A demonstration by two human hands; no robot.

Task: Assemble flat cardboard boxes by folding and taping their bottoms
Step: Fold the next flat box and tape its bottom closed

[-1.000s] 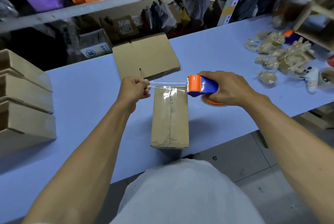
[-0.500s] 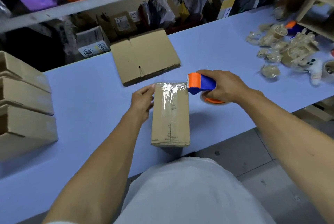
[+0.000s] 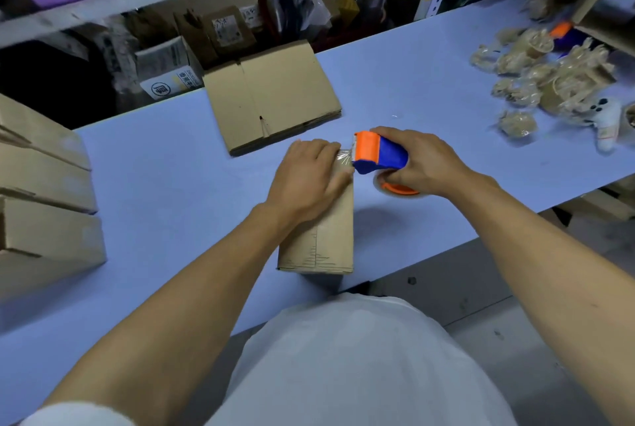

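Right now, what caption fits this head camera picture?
Left hand presses clear tape onto brown cardboard box; right hand holds orange-and-blue tape dispenser.

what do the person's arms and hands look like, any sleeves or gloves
Both forearms are bare to the elbow, with no sleeves showing. The left hand and right hand wear no gloves, rings, or watch. A white garment covers the torso below them.

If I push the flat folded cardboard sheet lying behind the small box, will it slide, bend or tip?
The flat brown folded cardboard sheet would probably slide easily, as the blue table looks smooth. It lies flat, so tipping seems unlikely. Lifted by one edge, it may flex along its visible crease.
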